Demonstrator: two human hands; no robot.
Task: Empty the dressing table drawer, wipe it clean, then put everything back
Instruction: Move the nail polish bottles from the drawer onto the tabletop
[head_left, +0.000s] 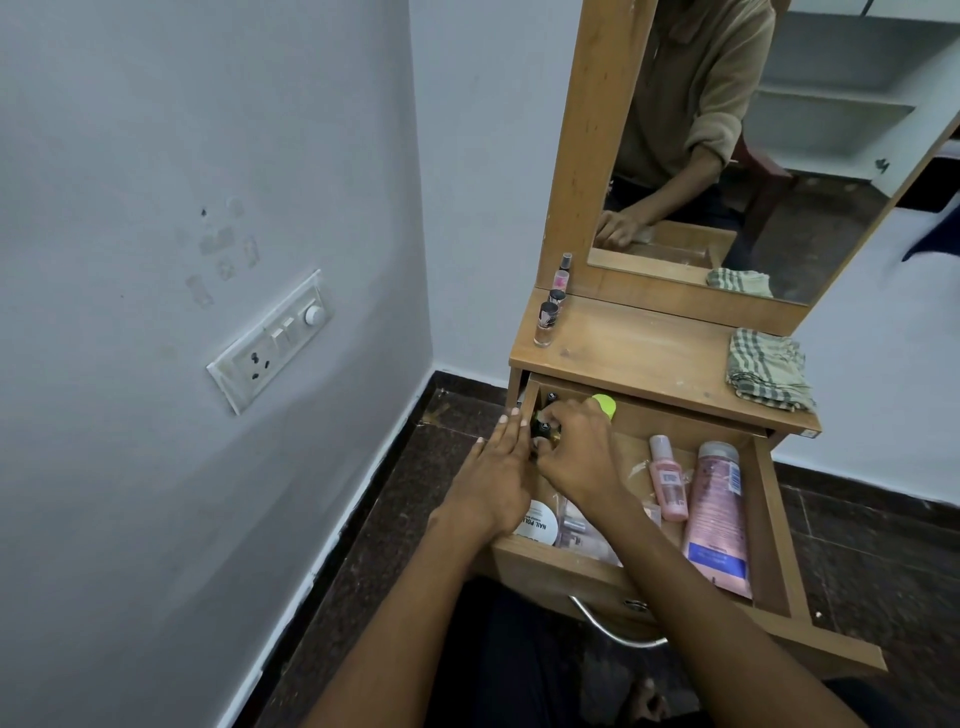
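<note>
With only two nail-polish bottles (546, 323) out on the desk (639, 353) and the cloth (769, 375) unused, emptying had barely begun: both hands, left (493, 480) and right (579, 452), were together around small bottles (544, 430) in the open, mostly full drawer (774, 525).

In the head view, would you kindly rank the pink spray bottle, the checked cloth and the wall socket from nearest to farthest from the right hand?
1. Pink spray bottle, in the drawer, right of the right hand.
2. Checked cloth, tabletop, right edge.
3. Wall socket, far left.
</note>
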